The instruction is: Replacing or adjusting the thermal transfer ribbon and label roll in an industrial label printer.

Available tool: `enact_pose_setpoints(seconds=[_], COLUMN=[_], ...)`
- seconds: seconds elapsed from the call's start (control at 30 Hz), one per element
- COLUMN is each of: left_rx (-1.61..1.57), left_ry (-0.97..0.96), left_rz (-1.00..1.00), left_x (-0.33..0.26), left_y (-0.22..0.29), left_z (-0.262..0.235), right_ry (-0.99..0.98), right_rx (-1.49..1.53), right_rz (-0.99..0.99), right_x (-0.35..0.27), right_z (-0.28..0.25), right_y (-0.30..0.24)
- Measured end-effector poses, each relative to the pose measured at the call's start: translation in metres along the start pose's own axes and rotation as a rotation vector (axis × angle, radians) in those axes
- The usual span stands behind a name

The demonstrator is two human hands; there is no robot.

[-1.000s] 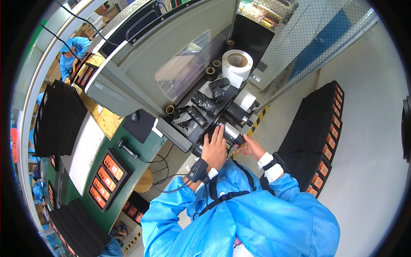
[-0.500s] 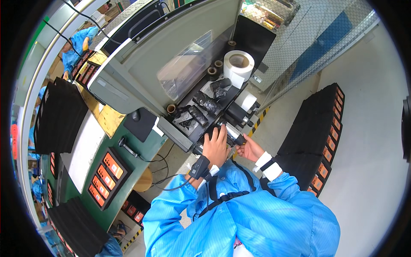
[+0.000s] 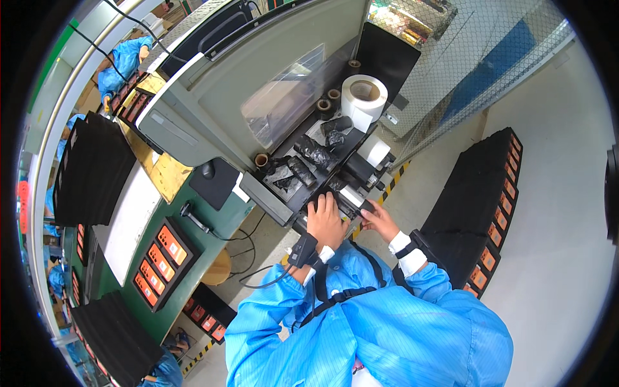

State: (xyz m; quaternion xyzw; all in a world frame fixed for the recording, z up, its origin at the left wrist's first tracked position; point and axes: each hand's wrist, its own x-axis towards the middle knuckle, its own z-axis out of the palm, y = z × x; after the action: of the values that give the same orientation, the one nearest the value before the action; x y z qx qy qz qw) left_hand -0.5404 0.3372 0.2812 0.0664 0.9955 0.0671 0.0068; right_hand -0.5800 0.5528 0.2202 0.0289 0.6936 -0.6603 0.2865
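A large printer-like machine [image 3: 266, 191] stands before me with its grey cover [image 3: 222, 90] raised. Across its front opening lies a silvery roll with a black end [image 3: 352, 196]. My left hand [image 3: 327, 224] rests on the machine's front just left of this roll, fingers stretched upward and slightly apart; its thumb side is partly hidden. At the roll's near right end, my right hand [image 3: 380, 222] has its thumb and fingers closed on the black end. A white label roll [image 3: 373, 153] and a black roller [image 3: 360, 168] sit just beyond.
On the machine's top lie crumpled black film rolls [image 3: 313, 152], small brown cores [image 3: 262, 161] and a big white label roll [image 3: 365, 97]. Left, a green table [image 3: 222, 222] holds a scanner [image 3: 193, 218] and an orange-filled black tray [image 3: 164, 266]. Black tray stacks [image 3: 461, 200] stand right.
My view has shifted slightly. Both hands stay at the front of the machine, with the right fingers now closer around the roll's black end.
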Motion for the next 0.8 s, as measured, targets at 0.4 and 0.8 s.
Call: enact_pose_setpoints(seconds=[0.4, 0.8], left_rx=[-0.020, -0.208], left_ry=[-0.026, 0.029], left_rz=[-0.007, -0.017], left_x=[0.002, -0.027], left_y=[-0.001, 0.000], left_z=[0.000, -0.037], right_ry=[0.002, -0.084], right_rx=[-0.222, -1.055], right_rz=[0.156, -0.776], right_x=[0.000, 0.016], right_z=[-0.001, 0.034], right_y=[-0.050, -0.085])
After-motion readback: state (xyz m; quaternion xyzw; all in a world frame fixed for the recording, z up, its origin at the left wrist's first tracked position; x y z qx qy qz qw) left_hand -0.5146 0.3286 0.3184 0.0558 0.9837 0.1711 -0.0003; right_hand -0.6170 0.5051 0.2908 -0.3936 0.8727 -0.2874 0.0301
